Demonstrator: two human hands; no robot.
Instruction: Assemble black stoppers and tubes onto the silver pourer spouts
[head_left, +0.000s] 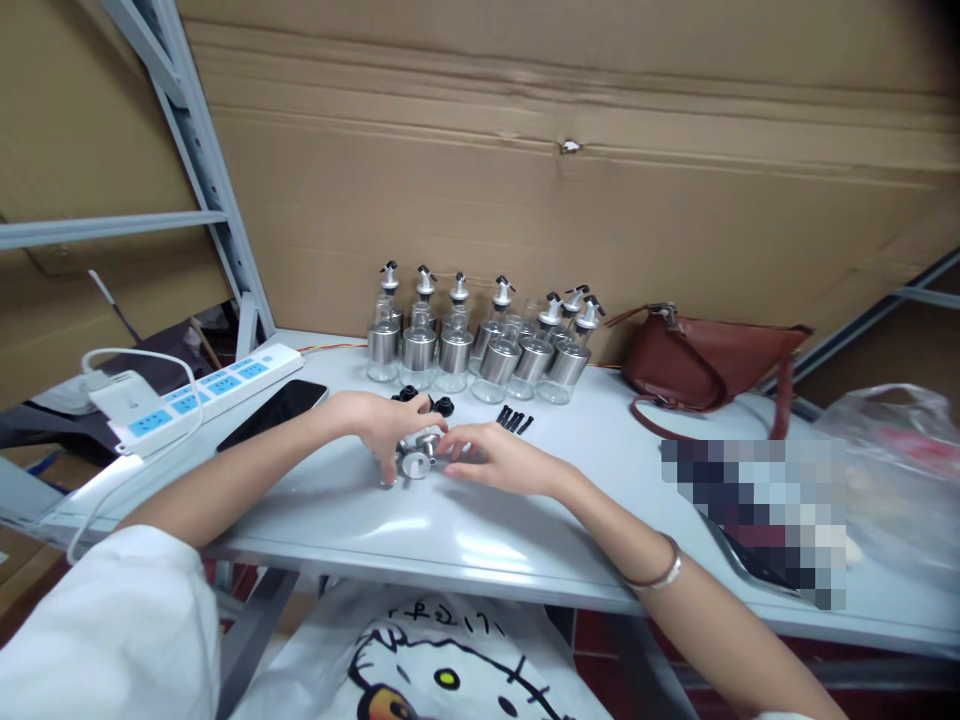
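My left hand (382,425) and my right hand (499,455) meet over the middle of the white table (360,520). Between their fingertips lie small silver metal caps (415,462). The left fingers curl down onto the caps, pinching one. The right fingers reach in from the right and touch the same cluster. Just behind the hands lie black stoppers (420,398) and a few short black spout pieces (514,420). Farther back stands a row of several glass oil bottles (480,345) with steel bands and pour spouts.
A white and blue power strip (202,392) and a dark phone (274,412) lie at the left. A brown leather bag (694,365) sits at the right, a clear plastic bag (896,470) beyond it. Cardboard sheets form the back wall. A metal shelf post (202,170) rises at the left.
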